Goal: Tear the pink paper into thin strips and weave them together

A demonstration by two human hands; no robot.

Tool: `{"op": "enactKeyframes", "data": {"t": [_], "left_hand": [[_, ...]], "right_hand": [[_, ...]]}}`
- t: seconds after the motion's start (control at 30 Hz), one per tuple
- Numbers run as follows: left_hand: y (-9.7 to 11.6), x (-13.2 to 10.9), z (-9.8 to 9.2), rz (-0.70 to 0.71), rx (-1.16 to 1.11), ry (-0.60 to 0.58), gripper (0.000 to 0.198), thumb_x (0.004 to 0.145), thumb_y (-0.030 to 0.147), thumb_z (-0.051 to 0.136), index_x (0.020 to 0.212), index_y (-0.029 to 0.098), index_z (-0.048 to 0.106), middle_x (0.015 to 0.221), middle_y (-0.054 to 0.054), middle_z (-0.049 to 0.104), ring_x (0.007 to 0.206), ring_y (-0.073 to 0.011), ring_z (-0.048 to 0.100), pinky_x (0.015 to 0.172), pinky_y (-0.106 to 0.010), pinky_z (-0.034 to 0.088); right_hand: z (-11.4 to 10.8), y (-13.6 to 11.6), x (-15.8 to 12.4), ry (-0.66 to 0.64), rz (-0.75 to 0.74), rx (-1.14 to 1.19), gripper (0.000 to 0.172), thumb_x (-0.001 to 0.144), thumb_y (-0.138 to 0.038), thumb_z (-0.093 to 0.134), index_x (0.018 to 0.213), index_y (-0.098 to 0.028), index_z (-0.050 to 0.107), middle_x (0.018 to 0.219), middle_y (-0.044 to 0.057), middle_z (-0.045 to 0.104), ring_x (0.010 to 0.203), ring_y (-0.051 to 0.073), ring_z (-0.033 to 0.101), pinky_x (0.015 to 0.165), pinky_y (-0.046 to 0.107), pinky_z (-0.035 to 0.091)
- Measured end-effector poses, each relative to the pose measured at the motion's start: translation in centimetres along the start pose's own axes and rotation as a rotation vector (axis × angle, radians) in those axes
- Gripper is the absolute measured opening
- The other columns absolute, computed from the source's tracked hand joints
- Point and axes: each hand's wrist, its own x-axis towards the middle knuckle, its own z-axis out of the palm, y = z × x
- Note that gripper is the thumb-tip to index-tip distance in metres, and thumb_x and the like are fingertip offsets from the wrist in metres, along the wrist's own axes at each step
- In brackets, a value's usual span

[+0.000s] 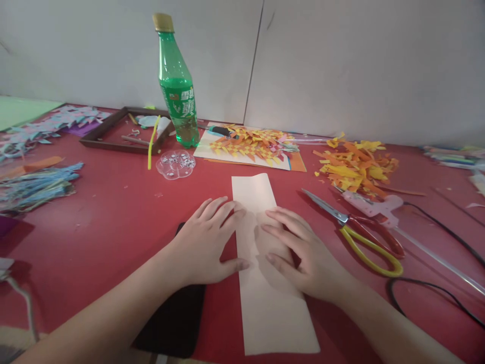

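A long cream sheet of paper (275, 313), seemingly folded lengthwise, lies on the red table in front of me. Its far end lifts slightly in a curve. My left hand (210, 240) rests at the paper's left edge, fingers spread, thumb and fingertips touching it. From the right side, my right hand (303, 253) lays its outstretched fingers on the paper. Neither hand grasps anything. Under my left wrist and forearm is a flat black object (178, 318), partly hidden. Right of my right hand lie scissors (352, 222) with red and yellow handles.
A pink glue gun (375, 207) with a black cord lies beyond the scissors. Orange and yellow paper strips (356, 164) are heaped behind it. A green bottle (178, 96), a clear flower-shaped dish (176, 164) and a brown frame (113, 145) stand at the back left. Blue strips (41, 187) lie far left.
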Motion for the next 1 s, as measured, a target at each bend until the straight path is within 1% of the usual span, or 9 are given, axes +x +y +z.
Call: {"op": "enactKeyframes", "data": {"t": [0.13, 0.3, 0.47, 0.63, 0.87, 1.0], "left_hand": [[0.03, 0.08, -0.10, 0.042, 0.000, 0.010, 0.082, 0.079, 0.068, 0.043, 0.143, 0.017, 0.033, 0.147, -0.014, 0.035, 0.135, -0.0362, 0.027, 0.112, -0.053, 0.021], [0.01, 0.08, -0.02, 0.025, 0.007, 0.022, 0.084, 0.080, 0.069, 0.040, 0.141, 0.012, 0.036, 0.147, -0.016, 0.034, 0.136, -0.0363, 0.026, 0.113, -0.052, 0.020], [0.16, 0.09, 0.06, 0.019, 0.010, 0.016, 0.084, 0.080, 0.070, 0.038, 0.141, 0.012, 0.036, 0.147, -0.016, 0.034, 0.136, -0.0363, 0.026, 0.112, -0.052, 0.021], [0.20, 0.06, 0.07, 0.017, 0.020, 0.031, 0.084, 0.080, 0.069, 0.039, 0.140, 0.011, 0.037, 0.147, -0.016, 0.035, 0.135, -0.0360, 0.027, 0.112, -0.052, 0.021], [0.18, 0.11, 0.13, 0.009, 0.018, 0.029, 0.083, 0.081, 0.069, 0.038, 0.141, 0.012, 0.037, 0.147, -0.016, 0.035, 0.135, -0.0367, 0.027, 0.112, -0.053, 0.021], [0.23, 0.14, 0.10, 0.013, 0.016, 0.022, 0.079, 0.081, 0.066, 0.044, 0.139, 0.012, 0.039, 0.145, -0.016, 0.038, 0.134, -0.0364, 0.028, 0.111, -0.053, 0.023]], "right_hand": [[0.03, 0.10, -0.02, 0.005, 0.000, 0.000, 0.044, 0.085, -0.034, 0.057, 0.125, -0.016, 0.056, 0.140, 0.014, 0.044, 0.134, 0.031, 0.032, 0.106, 0.050, 0.036], [-0.04, 0.11, -0.11, 0.014, 0.004, 0.004, 0.044, 0.085, -0.033, 0.057, 0.126, -0.015, 0.055, 0.140, 0.014, 0.043, 0.133, 0.030, 0.033, 0.106, 0.049, 0.036], [-0.02, 0.13, -0.09, 0.019, -0.004, 0.006, 0.044, 0.085, -0.033, 0.057, 0.125, -0.015, 0.055, 0.140, 0.015, 0.043, 0.133, 0.031, 0.033, 0.106, 0.050, 0.036], [0.03, 0.12, -0.02, 0.034, -0.004, 0.008, 0.043, 0.085, -0.032, 0.057, 0.124, -0.015, 0.055, 0.139, 0.016, 0.045, 0.132, 0.031, 0.035, 0.105, 0.052, 0.037], [-0.11, 0.08, -0.11, 0.021, 0.005, 0.018, 0.043, 0.084, -0.031, 0.058, 0.124, -0.015, 0.056, 0.140, 0.016, 0.044, 0.133, 0.032, 0.034, 0.106, 0.051, 0.036], [-0.06, 0.09, -0.03, 0.016, 0.007, 0.019, 0.044, 0.084, -0.032, 0.058, 0.125, -0.016, 0.055, 0.140, 0.015, 0.044, 0.133, 0.032, 0.034, 0.105, 0.052, 0.037]]}}
